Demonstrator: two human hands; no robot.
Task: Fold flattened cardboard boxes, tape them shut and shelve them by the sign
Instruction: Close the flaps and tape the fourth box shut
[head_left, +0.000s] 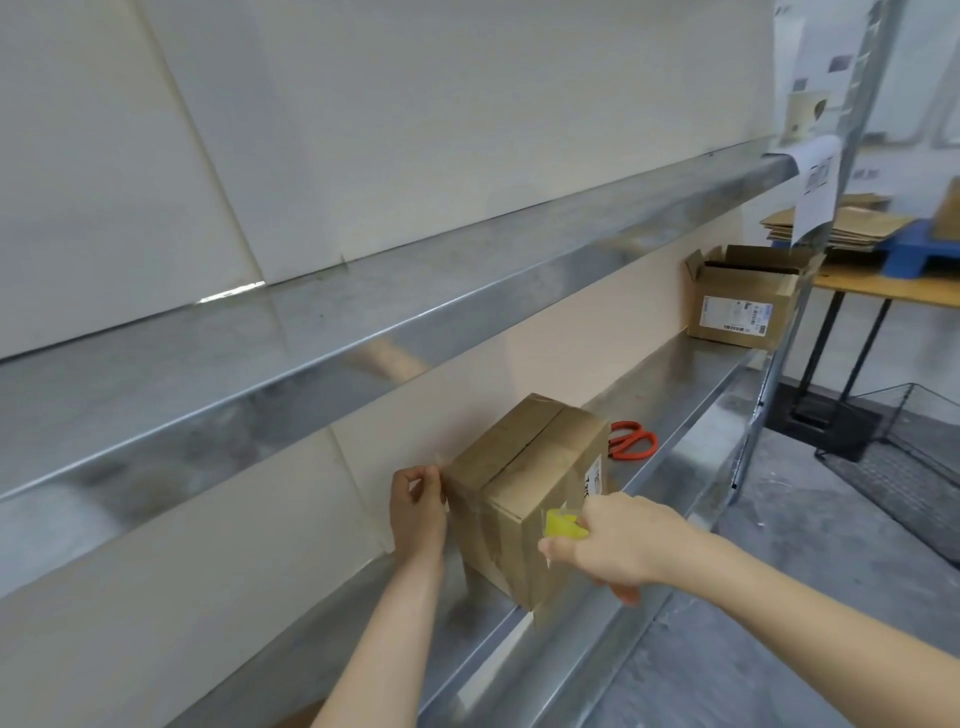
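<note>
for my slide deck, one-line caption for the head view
Left hand pinches tape against a box on a metal shelf; right hand grips the yellow dispenser.

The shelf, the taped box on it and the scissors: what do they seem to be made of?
Shelf: sheet metal, probably galvanised steel; grey, shiny, with blurred reflections. Box: matte brown cardboard, with glossy clear tape bands. Scissors: orange handles look like plastic; the blades are hidden.

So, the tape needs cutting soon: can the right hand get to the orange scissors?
Probably yes: the scissors lie uncovered on the shelf just past the box, but the right hand holds a yellow tape dispenser.
</note>
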